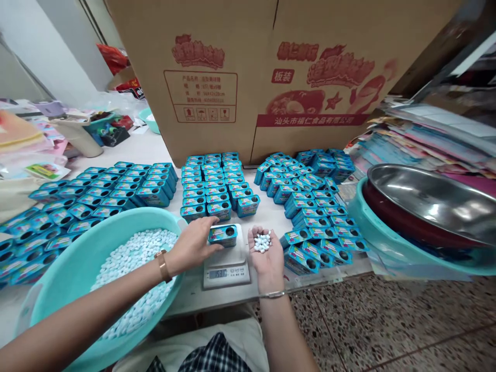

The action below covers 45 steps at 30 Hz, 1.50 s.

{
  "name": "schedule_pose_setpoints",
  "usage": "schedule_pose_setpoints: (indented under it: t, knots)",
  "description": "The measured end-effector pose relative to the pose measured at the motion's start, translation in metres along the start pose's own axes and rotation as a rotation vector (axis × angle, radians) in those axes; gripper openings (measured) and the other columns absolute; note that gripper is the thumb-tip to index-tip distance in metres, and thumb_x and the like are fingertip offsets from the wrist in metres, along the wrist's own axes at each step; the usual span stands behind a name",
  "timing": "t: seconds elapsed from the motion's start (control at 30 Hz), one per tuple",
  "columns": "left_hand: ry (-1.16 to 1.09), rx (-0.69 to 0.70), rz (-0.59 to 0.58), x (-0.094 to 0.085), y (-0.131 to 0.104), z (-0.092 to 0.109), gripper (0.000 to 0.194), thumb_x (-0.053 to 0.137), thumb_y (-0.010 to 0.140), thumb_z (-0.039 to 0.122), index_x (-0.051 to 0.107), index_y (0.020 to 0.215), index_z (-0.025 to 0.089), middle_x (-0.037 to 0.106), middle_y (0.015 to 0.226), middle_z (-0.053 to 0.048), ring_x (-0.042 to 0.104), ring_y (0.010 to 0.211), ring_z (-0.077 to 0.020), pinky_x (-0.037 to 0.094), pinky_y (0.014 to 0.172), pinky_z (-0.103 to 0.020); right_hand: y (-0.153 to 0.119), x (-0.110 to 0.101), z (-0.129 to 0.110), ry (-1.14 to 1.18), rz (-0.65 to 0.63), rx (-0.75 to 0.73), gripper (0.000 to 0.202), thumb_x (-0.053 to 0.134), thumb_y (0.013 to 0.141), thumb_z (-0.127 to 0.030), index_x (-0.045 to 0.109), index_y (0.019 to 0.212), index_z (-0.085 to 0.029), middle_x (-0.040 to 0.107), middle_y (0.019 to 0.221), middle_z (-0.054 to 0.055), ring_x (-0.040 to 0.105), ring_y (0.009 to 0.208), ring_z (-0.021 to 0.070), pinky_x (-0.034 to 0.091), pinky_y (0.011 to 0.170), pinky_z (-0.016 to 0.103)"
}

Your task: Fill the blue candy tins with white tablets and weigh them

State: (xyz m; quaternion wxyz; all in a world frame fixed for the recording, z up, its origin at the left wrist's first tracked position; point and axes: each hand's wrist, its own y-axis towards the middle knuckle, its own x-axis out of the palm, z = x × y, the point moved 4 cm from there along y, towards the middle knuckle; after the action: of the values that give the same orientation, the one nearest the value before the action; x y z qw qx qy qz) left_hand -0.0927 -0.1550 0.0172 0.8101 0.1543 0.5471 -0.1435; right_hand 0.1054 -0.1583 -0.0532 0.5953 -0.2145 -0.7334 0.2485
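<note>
Blue box (pixel 222 235) — on the scale (pixel 234 256).

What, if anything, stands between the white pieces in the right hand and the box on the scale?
Nothing visible: the right hand holds the white pieces beside the scale, and the box has its dark round hole uncovered. The left hand is at the box's other end.

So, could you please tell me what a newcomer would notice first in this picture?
Probably the big printed cardboard box at the back, with rows of small blue containers in front. Next, the large turquoise basin of pale pellets at the left, and the right hand, palm up, cupping more pellets beside a scale.
</note>
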Motion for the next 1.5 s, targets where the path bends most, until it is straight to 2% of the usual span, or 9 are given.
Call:
schedule_pose_setpoints:
  t: [0.23,0.4,0.63,0.8,1.0,1.07,1.17,1.37,1.5]
  knots:
    - [-0.049,0.021,0.086,-0.021,-0.003,0.005,0.072,0.071,0.077,0.046,0.039,0.136,0.02,0.054,0.131,-0.013,0.052,0.12,-0.0302,0.044,0.1,-0.047,-0.009,0.003,-0.017,0.017,-0.019,0.0,0.02,0.044,0.091,-0.024,0.052,0.074,-0.018,0.062,0.067,-0.002,0.063,0.064,0.0097,0.057,0.065,0.026]
    - [-0.061,0.042,0.105,-0.026,-0.01,0.004,0.069,0.069,0.079,0.047,0.038,0.136,0.021,0.054,0.131,-0.013,0.051,0.119,-0.0307,0.044,0.099,-0.049,-0.012,0.009,-0.021,0.048,-0.193,0.058,0.019,0.045,0.089,-0.025,0.047,0.071,-0.019,0.049,0.061,-0.004,0.047,0.048,0.0069,0.039,0.042,0.018]
    - [-0.088,0.057,0.123,-0.025,-0.015,0.001,0.065,0.067,0.081,0.043,0.039,0.136,0.023,0.054,0.131,-0.013,0.051,0.119,-0.0304,0.043,0.099,-0.049,-0.014,0.018,-0.021,0.019,-0.311,0.032,0.019,0.042,0.091,-0.022,0.045,0.072,-0.019,0.044,0.06,-0.006,0.038,0.042,0.0055,0.027,0.036,0.017]
    - [-0.099,0.065,0.125,-0.029,-0.016,0.009,0.059,0.065,0.083,0.039,0.041,0.134,0.021,0.054,0.129,-0.013,0.051,0.118,-0.0282,0.044,0.098,-0.045,-0.018,0.03,-0.018,-0.005,-0.347,0.036,0.023,0.039,0.093,-0.025,0.045,0.071,-0.019,0.042,0.058,-0.007,0.036,0.04,0.0057,0.029,0.036,0.017]
    - [0.021,0.238,0.179,-0.045,-0.005,0.063,0.023,0.055,0.091,0.031,0.061,0.113,0.025,0.064,0.106,-0.005,0.051,0.112,-0.0257,0.022,0.109,-0.057,-0.025,0.051,0.001,0.002,-0.277,0.07,0.021,0.044,0.091,-0.023,0.045,0.07,-0.02,0.049,0.059,-0.007,0.05,0.051,0.0063,0.052,0.061,0.022]
    - [0.043,0.262,0.168,-0.042,0.001,0.079,0.019,0.051,0.093,0.03,0.065,0.106,0.026,0.065,0.099,-0.004,0.051,0.11,-0.0251,0.015,0.11,-0.06,-0.028,0.056,0.01,-0.019,-0.263,0.068,0.022,0.043,0.091,-0.022,0.046,0.069,-0.02,0.051,0.059,-0.006,0.054,0.054,0.0073,0.056,0.072,0.028]
    - [0.083,0.258,0.148,-0.031,0.01,0.09,0.02,0.05,0.093,0.03,0.069,0.097,0.025,0.066,0.094,-0.003,0.052,0.103,-0.0243,0.013,0.109,-0.063,-0.031,0.058,0.021,-0.051,-0.269,0.066,0.022,0.045,0.09,-0.022,0.046,0.069,-0.021,0.051,0.059,-0.005,0.055,0.055,0.0086,0.055,0.069,0.026]
    - [0.108,0.311,0.217,-0.025,0.014,0.089,0.022,0.049,0.094,0.026,0.068,0.085,0.023,0.066,0.088,-0.003,0.054,0.098,-0.0215,0.011,0.111,-0.06,-0.028,0.05,0.021,-0.011,-0.248,0.133,0.021,0.045,0.09,-0.021,0.047,0.069,-0.02,0.052,0.059,-0.005,0.056,0.056,0.0083,0.054,0.066,0.022]
    - [0.067,0.194,0.259,-0.036,0.016,0.067,0.02,0.051,0.093,0.033,0.069,0.089,0.025,0.065,0.088,-0.002,0.054,0.098,-0.022,0.013,0.111,-0.059,-0.023,0.044,0.004,0.03,-0.209,0.109,0.021,0.044,0.091,-0.02,0.049,0.07,-0.02,0.055,0.06,-0.005,0.057,0.057,0.0079,0.057,0.071,0.026]
